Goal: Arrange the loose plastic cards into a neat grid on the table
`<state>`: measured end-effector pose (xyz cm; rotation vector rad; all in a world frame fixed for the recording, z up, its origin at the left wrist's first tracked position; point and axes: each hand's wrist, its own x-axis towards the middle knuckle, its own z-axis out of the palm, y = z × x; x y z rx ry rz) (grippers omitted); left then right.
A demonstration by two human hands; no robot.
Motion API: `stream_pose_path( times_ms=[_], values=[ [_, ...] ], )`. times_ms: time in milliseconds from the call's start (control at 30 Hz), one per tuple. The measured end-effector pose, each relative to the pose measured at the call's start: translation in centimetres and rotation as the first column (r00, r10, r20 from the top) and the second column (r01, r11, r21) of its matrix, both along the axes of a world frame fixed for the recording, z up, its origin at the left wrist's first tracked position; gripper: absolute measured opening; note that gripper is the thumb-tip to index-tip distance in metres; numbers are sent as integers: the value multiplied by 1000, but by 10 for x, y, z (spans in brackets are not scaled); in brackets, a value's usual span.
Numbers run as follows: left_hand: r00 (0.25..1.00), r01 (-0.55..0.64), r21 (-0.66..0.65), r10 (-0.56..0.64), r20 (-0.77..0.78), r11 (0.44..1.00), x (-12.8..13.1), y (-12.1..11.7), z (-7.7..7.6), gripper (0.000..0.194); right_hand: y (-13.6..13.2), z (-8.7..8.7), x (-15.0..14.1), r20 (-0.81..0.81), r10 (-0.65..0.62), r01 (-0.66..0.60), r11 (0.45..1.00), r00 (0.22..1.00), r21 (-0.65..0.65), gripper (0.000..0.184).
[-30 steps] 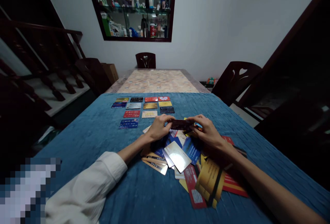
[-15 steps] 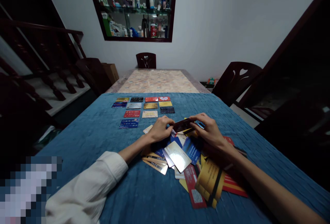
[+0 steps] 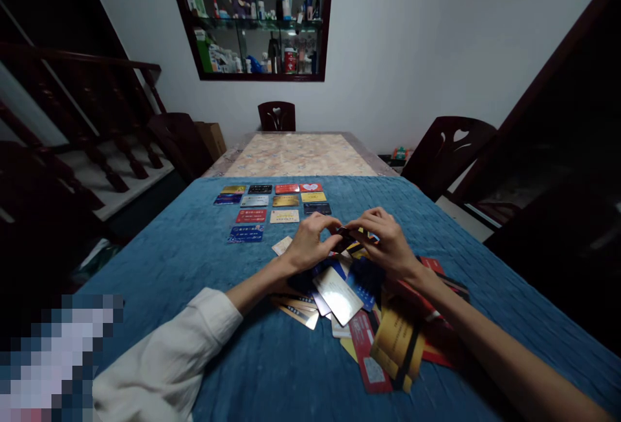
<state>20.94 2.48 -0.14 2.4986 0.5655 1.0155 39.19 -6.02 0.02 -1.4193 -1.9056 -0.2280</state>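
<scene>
Both of my hands meet over the far edge of a loose card pile. My left hand (image 3: 314, 241) pinches a dark card (image 3: 343, 238) from the left, and my right hand (image 3: 382, 241) grips its right side. Fingers cover much of that card, so its print cannot be read. Below the hands lie a shiny silver card (image 3: 338, 295), blue cards (image 3: 365, 283), a red card (image 3: 367, 351) and gold cards (image 3: 398, 341), overlapping at many angles. Beyond my left hand, several cards are laid out in rows, among them a blue card (image 3: 246, 233) and a red card (image 3: 251, 215).
A blue cloth (image 3: 160, 266) covers the near table, with a patterned tabletop (image 3: 295, 153) beyond it. Dark wooden chairs (image 3: 446, 150) stand around. A wall cabinet (image 3: 257, 76) with glass shelves is at the back, and a stair railing (image 3: 87, 121) at left.
My hands have come closer together around the dark card, which has turned and is now more hidden by my fingers. The laid-out rows look the same.
</scene>
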Motion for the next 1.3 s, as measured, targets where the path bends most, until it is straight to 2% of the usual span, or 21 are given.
stream_pose_path(
  times_ms=[200,400,500,667,767,933,1133,1300],
  values=[
    [996,-60,-72,64,55,996,-2,5,-3,11,4,0,-4,32,-4,4,1000,999,-2,25],
    [981,-126,-205,153,119,971,-2,12,-4,15,9,-25,8,5,-55,55,988,998,-142,25],
    [980,-124,-246,158,124,961,-2,14,-4,16,11,-33,9,27,-48,52,977,999,-206,16],
    [983,-127,-251,155,95,960,-4,17,-4,14,12,-30,9,-117,-49,28,983,992,-179,13],
    [986,-134,-191,150,74,972,-6,19,-8,27,12,-26,10,-221,-57,25,989,974,-147,16],
    [993,-113,-30,114,29,993,-9,20,-18,50,11,-24,11,-273,-71,42,993,959,-111,17],
    [990,-55,165,75,-118,985,-13,17,-20,60,13,-26,11,-283,-93,67,993,955,-98,19],
    [965,-61,289,130,-228,955,-14,15,-21,57,12,-27,12,-253,-107,80,990,962,-114,20]
  ],
)
